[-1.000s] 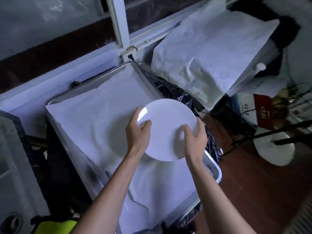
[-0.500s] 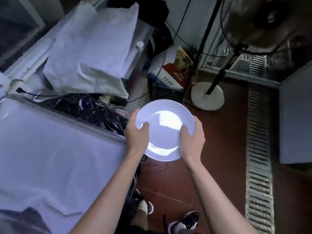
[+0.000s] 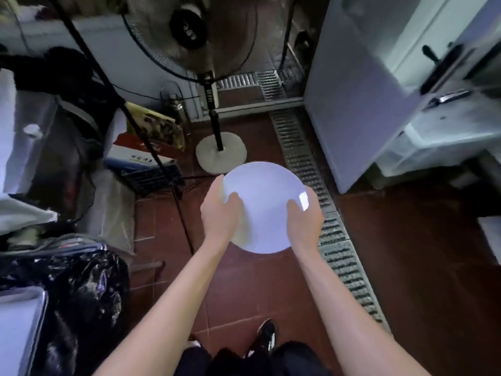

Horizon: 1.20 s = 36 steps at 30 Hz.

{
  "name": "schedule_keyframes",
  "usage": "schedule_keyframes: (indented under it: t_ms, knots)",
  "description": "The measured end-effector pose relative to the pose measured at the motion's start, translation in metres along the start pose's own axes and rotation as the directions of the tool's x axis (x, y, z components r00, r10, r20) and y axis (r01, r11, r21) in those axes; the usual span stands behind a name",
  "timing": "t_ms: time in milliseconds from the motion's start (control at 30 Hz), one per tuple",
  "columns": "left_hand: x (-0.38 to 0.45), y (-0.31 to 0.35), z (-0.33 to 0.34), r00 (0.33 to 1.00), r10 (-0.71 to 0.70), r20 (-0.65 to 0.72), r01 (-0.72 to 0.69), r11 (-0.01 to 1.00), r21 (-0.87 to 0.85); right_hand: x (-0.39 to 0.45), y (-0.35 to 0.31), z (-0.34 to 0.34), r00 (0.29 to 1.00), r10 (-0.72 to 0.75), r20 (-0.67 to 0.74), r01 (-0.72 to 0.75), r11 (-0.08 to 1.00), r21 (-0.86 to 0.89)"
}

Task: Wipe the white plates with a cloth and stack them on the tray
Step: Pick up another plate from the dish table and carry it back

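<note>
The round white glazed plate [image 3: 267,206] hangs in mid-air over the red tiled floor [image 3: 423,267], left hand [image 3: 221,213] and right hand [image 3: 305,222] each grasping its rim with curled fingers. A loosened grasp would likely drop it onto the tiles and shatter it.

Landmark: pedestal fan base [image 3: 221,156]. Red tile floor [image 3: 244,289] open on its near side. Fan pole [image 3: 214,104] and head rise above it. Left: crate [image 3: 151,175], slanted black rod [image 3: 151,147], black plastic bag [image 3: 89,289]. Right: floor drain grate [image 3: 320,196], then white cabinet [image 3: 360,104] walling that side.
</note>
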<state>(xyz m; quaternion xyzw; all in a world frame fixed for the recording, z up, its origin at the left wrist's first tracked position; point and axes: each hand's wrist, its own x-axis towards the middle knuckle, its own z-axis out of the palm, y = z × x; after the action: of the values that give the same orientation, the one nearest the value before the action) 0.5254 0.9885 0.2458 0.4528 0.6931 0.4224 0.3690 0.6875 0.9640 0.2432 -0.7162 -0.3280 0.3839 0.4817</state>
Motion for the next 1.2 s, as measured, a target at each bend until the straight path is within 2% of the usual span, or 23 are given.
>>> schedule_keyframes:
  t_ms: [267, 500, 633, 767, 1000, 1200]
  knots:
    - [-0.028, 0.063, 0.147, 0.966, 0.056, 0.253, -0.048, 0.998, -0.039, 0.045, 0.004, -0.138, 0.95, 0.048, -0.309, -0.025, 0.997, 0.078]
    - [-0.035, 0.107, 0.259, 0.882, 0.138, 0.45, -0.142, 0.99, -0.026, 0.083, 0.007, -0.219, 0.852, 0.099, -0.514, -0.038, 0.991, 0.127]
    - [-0.037, 0.138, 0.322, 0.78, 0.196, 0.595, -0.201, 0.978, -0.059, 0.117, 0.004, -0.262, 0.774, 0.183, -0.607, -0.095, 0.98, 0.173]
    - [-0.044, 0.162, 0.377, 0.672, 0.259, 0.694, -0.256, 0.96, -0.11, 0.14, 0.005, -0.302, 0.7, 0.18, -0.691, -0.098, 0.983, 0.157]
    - [-0.091, 0.194, 0.478, 0.428, 0.29, 0.856, -0.368, 0.921, -0.128, 0.15, 0.025, -0.387, 0.497, 0.19, -0.847, -0.119, 0.981, 0.15]
    - [-0.17, 0.214, 0.562, 0.317, 0.289, 0.903, -0.416, 0.898, -0.142, 0.146, 0.057, -0.483, 0.358, 0.187, -0.915, -0.143, 0.979, 0.144]
